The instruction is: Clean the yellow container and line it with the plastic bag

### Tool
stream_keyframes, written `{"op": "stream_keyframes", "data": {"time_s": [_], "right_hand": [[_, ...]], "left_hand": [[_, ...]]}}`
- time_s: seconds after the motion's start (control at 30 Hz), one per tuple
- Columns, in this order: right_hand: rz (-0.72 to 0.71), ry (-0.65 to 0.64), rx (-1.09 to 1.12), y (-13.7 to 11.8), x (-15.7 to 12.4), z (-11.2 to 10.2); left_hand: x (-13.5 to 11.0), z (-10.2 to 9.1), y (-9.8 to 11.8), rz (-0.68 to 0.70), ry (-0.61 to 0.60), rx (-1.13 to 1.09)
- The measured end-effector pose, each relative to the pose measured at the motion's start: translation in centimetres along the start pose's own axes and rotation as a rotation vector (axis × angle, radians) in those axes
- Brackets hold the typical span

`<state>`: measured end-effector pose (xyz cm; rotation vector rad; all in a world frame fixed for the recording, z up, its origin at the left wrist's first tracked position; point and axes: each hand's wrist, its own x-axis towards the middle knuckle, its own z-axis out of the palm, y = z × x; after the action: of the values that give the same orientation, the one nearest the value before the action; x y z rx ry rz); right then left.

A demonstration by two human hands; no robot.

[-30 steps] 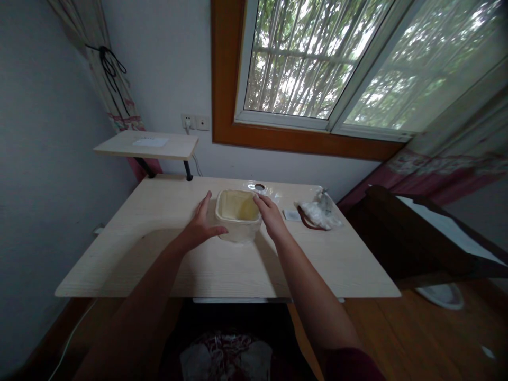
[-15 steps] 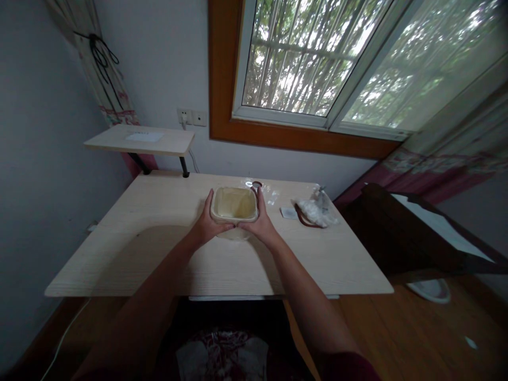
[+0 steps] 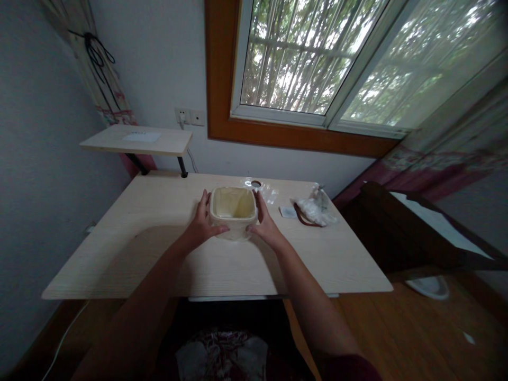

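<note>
A translucent, yellowish plastic container (image 3: 234, 227) with rounded corners stands on the light wooden table (image 3: 159, 254), its open top facing me. Its inside looks bare. My left hand (image 3: 201, 225) is wrapped round the left side, fingers along the wall and thumb across the front. On the opposite side my right hand (image 3: 266, 222) curves round in the same way, its thumb at the front wall. The lower part is see-through, and I cannot tell whether a second container sits beneath the first.
Toward the right lie a clear plastic bag (image 3: 313, 210), a brown strap (image 3: 304, 218) and a small pale card (image 3: 288, 212). A raised shelf (image 3: 138, 138) stands at the back left. Behind the container, the tabletop has a round cable hole (image 3: 256, 184). Beyond the right edge is dark furniture (image 3: 428, 233).
Both hands have moved slightly outward and their thumbs have slid lower and farther apart. More of the container's front wall shows now. The view has shifted a little.
</note>
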<state>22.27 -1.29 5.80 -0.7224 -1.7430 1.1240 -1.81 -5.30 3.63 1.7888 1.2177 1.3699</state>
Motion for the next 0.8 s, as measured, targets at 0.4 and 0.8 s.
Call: {"op": "stream_keyframes", "data": {"time_s": [0.4, 0.8], "right_hand": [[0.24, 0.469, -0.879, 2.9, -4.3, -11.1], [0.532, 0.434, -1.369, 5.5, -6.8, -14.0]], "left_hand": [[-0.1, -4.4, 5.4, 0.313, 0.067, 0.434], [-0.2, -3.0, 5.2, 0.351, 0.091, 0.46]]}}
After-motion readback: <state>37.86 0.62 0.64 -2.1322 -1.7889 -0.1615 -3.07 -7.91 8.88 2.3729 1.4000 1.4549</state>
